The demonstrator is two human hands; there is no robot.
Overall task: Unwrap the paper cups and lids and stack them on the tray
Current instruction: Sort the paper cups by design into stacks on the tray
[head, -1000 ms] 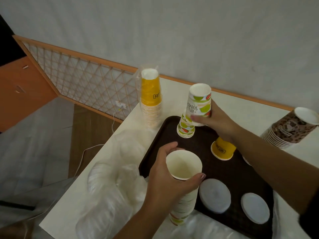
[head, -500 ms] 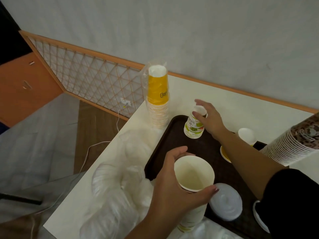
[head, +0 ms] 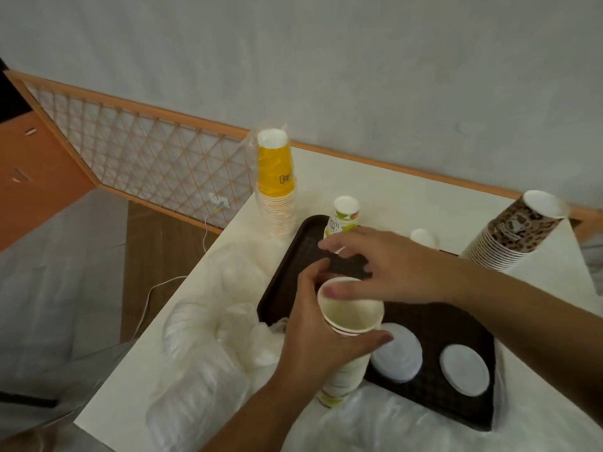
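Note:
My left hand (head: 310, 340) grips a stack of white and green paper cups (head: 350, 324), mouth up, at the near edge of the dark brown tray (head: 440, 327). Just above it, my right hand (head: 391, 269) reaches in from the right with fingers stretched out; its thumb lies on the top cup's far rim. A short upside-down stack of the same green cups (head: 344, 216) stands at the tray's far corner. Behind my right hand an upside-down cup (head: 422, 238) shows only its white bottom. Two white lids (head: 396, 352) (head: 465, 370) lie flat on the tray.
A wrapped stack of yellow cups (head: 275, 184) stands left of the tray. A leaning stack of brown patterned cups (head: 512, 233) is at the far right. Crumpled clear plastic with lids inside (head: 202, 337) covers the table's left side, whose edge drops to the floor.
My right hand left the upside-down green cups on the tray and came back to the rim of the stack in my left hand. The view shifted a little.

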